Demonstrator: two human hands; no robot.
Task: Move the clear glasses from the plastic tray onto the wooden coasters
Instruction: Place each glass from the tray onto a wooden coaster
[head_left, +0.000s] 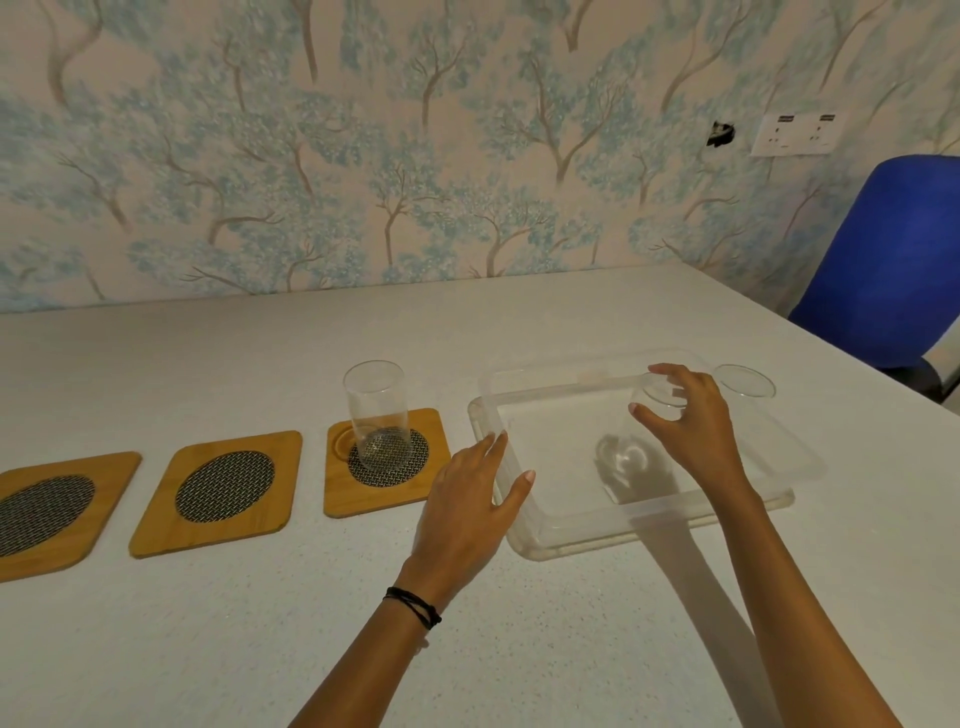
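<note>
One glass (375, 415) stood on the coaster (387, 460) nearest the tray (524, 519), the right hand (685, 421) was closed around a second glass (652, 415) inside the tray, the left hand (467, 509) lay open on the tray's edge, and next came lifting it to the empty coaster (218, 491) beside.

Three square wooden coasters with round mesh centres lie in a row on the pale speckled tabletop (208, 649): the left coaster (41, 512), the middle coaster (221, 491) and the right coaster (387, 460). A tall clear glass (376, 415) stands upright on the right one. Just right of it sits the shallow clear plastic tray (524, 525), with a second clear glass (644, 441) inside and a third glass (745, 382) at its far right corner. A blue chair (883, 260) stands beyond the tabletop's right edge.
</note>
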